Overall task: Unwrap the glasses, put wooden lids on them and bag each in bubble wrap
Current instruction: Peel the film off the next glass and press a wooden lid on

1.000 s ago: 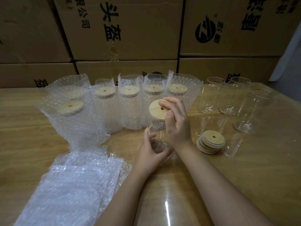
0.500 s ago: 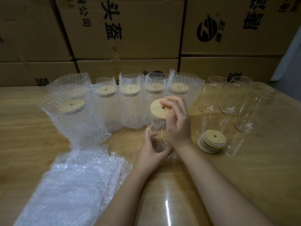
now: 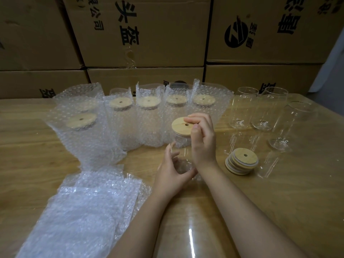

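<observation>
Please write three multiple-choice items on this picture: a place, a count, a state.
1. Where is the stack of spare lids?
A. on a carton
B. on the table, right of the right hand
C. inside a bag
2. How many glasses without lids stand at the far right?
A. one
B. five
C. three
3. How is the glass that the left hand holds?
A. wooden lid on, no bag
B. bagged
C. lying down
Key: 1 B, it lies beside the right wrist; 2 C, three open rims show; 3 A, the right hand grips its lid.
</observation>
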`<state>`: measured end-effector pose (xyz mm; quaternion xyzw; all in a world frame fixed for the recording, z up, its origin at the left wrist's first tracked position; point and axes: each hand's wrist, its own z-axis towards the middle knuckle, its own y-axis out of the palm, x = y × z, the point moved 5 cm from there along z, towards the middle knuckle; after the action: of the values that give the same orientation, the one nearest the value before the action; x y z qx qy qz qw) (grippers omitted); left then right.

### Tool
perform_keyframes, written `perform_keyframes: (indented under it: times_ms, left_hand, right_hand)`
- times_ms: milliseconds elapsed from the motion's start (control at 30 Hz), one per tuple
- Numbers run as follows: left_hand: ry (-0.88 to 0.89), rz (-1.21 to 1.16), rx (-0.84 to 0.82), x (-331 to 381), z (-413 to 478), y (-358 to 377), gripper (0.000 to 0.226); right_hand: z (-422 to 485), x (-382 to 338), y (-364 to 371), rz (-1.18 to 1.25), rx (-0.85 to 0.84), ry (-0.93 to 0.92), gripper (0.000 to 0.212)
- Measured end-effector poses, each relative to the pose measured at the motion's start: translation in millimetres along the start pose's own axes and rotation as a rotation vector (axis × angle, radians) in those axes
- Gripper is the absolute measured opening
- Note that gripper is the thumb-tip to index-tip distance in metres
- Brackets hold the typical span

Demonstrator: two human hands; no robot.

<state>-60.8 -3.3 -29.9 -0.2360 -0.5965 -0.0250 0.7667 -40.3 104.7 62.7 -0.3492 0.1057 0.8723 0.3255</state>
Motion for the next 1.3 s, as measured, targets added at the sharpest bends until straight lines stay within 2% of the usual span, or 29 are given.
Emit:
perform_keyframes:
  times_ms: [100,167,200,267,333,533,667,1000,1133,1200,1300]
  left_hand:
    - [0.025,-0.187,0.017,5,-2,-4,0.083]
    - [0.095,-0.296,0.115,16,-6,-13,0.072]
    - [0.124,-0.35,0.174,23,-7,-19,0.067]
    - [0.163,-0.391,0.25,40,-6,-28,0.059]
    - [0.172,-0.362,0.267,56,-2,-30,0.058]
    - [0.109,-0.127,0.259,81,23,-16,0.075]
    - [0.097,-0.118,0.329,79,28,-16,0.068]
    - [0.108,-0.245,0.199,73,36,-21,0.06]
    - [0.144,-0.345,0.157,74,40,-22,0.049]
    - [0.144,-0.434,0.17,72,44,-23,0.035]
    - [0.128,-0.483,0.178,68,49,-22,0.026]
  right_hand:
    - [-7,6,3,0.132,-0.031,0.153,0.028]
    - [-14,13,3,0.193,-0.077,0.247,0.026]
    - [-18,16,3,0.211,-0.098,0.26,0.031]
    - [-26,22,1,0.231,-0.131,0.271,0.056]
    - [-38,35,2,0.241,-0.162,0.318,0.076]
    - [-57,63,8,0.173,-0.271,0.418,0.085]
    - [-56,65,9,0.154,-0.288,0.454,0.089]
    - [-59,68,9,0.126,-0.299,0.552,0.088]
    - [-62,68,8,0.129,-0.287,0.576,0.083]
    - [-63,67,7,0.128,-0.276,0.564,0.082]
    - [-64,64,5,0.116,-0.276,0.549,0.085]
